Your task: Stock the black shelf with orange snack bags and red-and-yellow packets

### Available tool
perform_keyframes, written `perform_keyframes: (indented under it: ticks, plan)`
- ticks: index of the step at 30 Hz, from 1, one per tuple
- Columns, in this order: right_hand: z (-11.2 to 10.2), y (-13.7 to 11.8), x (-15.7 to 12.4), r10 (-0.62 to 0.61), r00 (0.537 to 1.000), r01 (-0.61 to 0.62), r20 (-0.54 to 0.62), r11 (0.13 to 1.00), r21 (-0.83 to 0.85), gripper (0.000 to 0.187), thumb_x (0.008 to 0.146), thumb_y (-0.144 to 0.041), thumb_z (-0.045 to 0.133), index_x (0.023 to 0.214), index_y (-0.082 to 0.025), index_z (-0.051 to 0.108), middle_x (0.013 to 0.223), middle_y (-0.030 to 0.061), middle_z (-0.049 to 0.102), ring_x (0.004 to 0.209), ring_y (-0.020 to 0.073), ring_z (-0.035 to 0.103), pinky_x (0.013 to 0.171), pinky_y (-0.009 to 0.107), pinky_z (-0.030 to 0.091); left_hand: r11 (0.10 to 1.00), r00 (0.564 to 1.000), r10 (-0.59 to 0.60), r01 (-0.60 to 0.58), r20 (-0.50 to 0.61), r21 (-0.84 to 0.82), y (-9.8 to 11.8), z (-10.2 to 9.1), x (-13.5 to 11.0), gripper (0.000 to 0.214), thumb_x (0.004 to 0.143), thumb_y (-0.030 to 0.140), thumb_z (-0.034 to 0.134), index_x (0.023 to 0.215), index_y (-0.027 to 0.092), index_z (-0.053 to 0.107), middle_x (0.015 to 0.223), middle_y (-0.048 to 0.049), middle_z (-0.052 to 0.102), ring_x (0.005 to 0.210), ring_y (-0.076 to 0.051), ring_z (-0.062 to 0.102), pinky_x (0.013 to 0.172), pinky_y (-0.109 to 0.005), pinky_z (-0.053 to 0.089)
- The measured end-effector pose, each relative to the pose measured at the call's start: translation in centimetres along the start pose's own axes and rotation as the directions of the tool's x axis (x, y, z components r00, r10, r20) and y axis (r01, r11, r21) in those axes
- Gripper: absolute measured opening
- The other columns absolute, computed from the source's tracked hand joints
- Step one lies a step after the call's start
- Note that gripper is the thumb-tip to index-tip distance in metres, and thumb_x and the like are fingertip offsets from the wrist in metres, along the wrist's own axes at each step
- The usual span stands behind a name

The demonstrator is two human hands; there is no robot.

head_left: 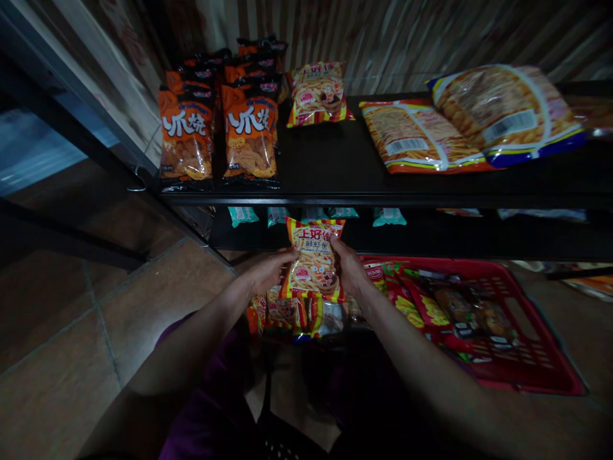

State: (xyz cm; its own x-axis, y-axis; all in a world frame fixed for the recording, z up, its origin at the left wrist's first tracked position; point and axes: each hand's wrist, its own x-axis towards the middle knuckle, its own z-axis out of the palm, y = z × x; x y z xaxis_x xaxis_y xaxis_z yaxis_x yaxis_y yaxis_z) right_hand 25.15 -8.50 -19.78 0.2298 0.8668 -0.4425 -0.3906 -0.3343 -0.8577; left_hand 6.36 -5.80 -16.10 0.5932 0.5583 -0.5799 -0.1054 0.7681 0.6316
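Note:
A yellow and red bag of prawn crackers (313, 259) is held upright between my two hands, its printed front facing me. My left hand (272, 271) grips its left edge, and my right hand (348, 265) grips the right edge with the thumb on the front. The bag is in front of the lower shelf, above a red basket (541, 332) of snack packets. A similar prawn cracker bag (320, 94) stands on the upper shelf (325, 163), beside rows of orange snack bags (251, 131). Fingers behind the held bag are hidden.
Two large snack bags, one orange-edged (421, 137) and one blue-edged (507, 115), lie on the upper shelf at right. Small teal packets (243, 216) sit on the lower shelf. A dark metal post (71, 128) and the tiled floor (52, 377) are at left.

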Motion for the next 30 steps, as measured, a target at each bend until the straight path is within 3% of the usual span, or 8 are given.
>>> perform_keyframes:
  ticks: [3, 9, 13, 18, 24, 30]
  plan:
    - [-0.1, -0.2, 0.0, 0.05, 0.999, -0.051, 0.012, 0.998, 0.039, 0.037, 0.076, -0.054, 0.064, 0.095, -0.022, 0.066, 0.087, 0.0044, 0.076, 0.089, 0.0253, 0.071, 0.084, 0.041, 0.056, 1.0, 0.996, 0.02, -0.018, 0.082, -0.022, -0.3, 0.1, -0.1, 0.031, 0.077, 0.026, 0.067, 0.107, 0.017, 0.064, 0.1, -0.0084, 0.072, 0.089, -0.02, 0.067, 0.085, -0.033, 0.05]
    - [0.1, -1.0, -0.5, 0.123, 0.991, -0.126, 0.045, 0.989, 0.083, 0.04, 0.077, -0.053, 0.065, 0.1, -0.021, 0.065, 0.089, 0.0056, 0.076, 0.088, 0.0248, 0.071, 0.085, 0.042, 0.055, 0.996, 0.995, 0.049, -0.042, 0.083, -0.078, -0.3, 0.7, -0.1, 0.027, 0.081, 0.027, 0.065, 0.105, 0.015, 0.066, 0.101, -0.012, 0.073, 0.091, -0.023, 0.069, 0.088, -0.036, 0.051]
    - [0.3, -1.4, -0.9, 0.165, 0.986, -0.167, 0.028, 0.982, 0.091, 0.036, 0.077, -0.049, 0.066, 0.099, -0.021, 0.066, 0.089, 0.0055, 0.076, 0.086, 0.0242, 0.071, 0.085, 0.041, 0.055, 0.992, 0.999, 0.026, -0.024, 0.022, -0.125, -0.3, 1.4, -0.1, 0.025, 0.08, 0.023, 0.066, 0.103, 0.013, 0.067, 0.098, -0.0124, 0.073, 0.088, -0.023, 0.07, 0.088, -0.038, 0.052]
    - [0.4, -1.5, -1.7, 0.187, 0.978, -0.196, 0.092, 0.975, 0.101, 0.033, 0.079, -0.047, 0.065, 0.101, -0.022, 0.066, 0.093, 0.0051, 0.075, 0.091, 0.0231, 0.07, 0.086, 0.04, 0.055, 0.981, 0.995, -0.014, -0.005, -0.098, -0.196, -0.1, 1.8, -0.1, 0.027, 0.08, 0.02, 0.063, 0.106, 0.012, 0.065, 0.092, -0.0118, 0.074, 0.089, -0.026, 0.07, 0.086, -0.041, 0.054]
    - [0.0, -1.6, -3.4, 0.278, 0.939, -0.285, 0.204, 0.959, 0.005, 0.027, 0.076, -0.038, 0.072, 0.096, -0.02, 0.069, 0.1, 0.0067, 0.074, 0.096, 0.024, 0.068, 0.085, 0.045, 0.057, 0.956, 0.975, 0.055, -0.114, -0.217, -0.27, 0.4, 1.5, 0.1, 0.03, 0.079, 0.019, 0.064, 0.108, 0.01, 0.064, 0.092, -0.0137, 0.073, 0.087, -0.027, 0.07, 0.083, -0.042, 0.056]
    - [-0.2, -1.0, -3.6, 0.257, 0.941, -0.285, 0.22, 0.953, 0.104, 0.026, 0.07, -0.026, 0.079, 0.093, -0.021, 0.068, 0.099, 0.004, 0.072, 0.089, 0.0211, 0.07, 0.087, 0.048, 0.056, 0.939, 0.948, 0.134, -0.215, -0.289, -0.267, 0.6, 1.2, 0.7, 0.025, 0.081, 0.02, 0.063, 0.104, 0.011, 0.064, 0.091, -0.0137, 0.073, 0.083, -0.025, 0.071, 0.081, -0.041, 0.057]
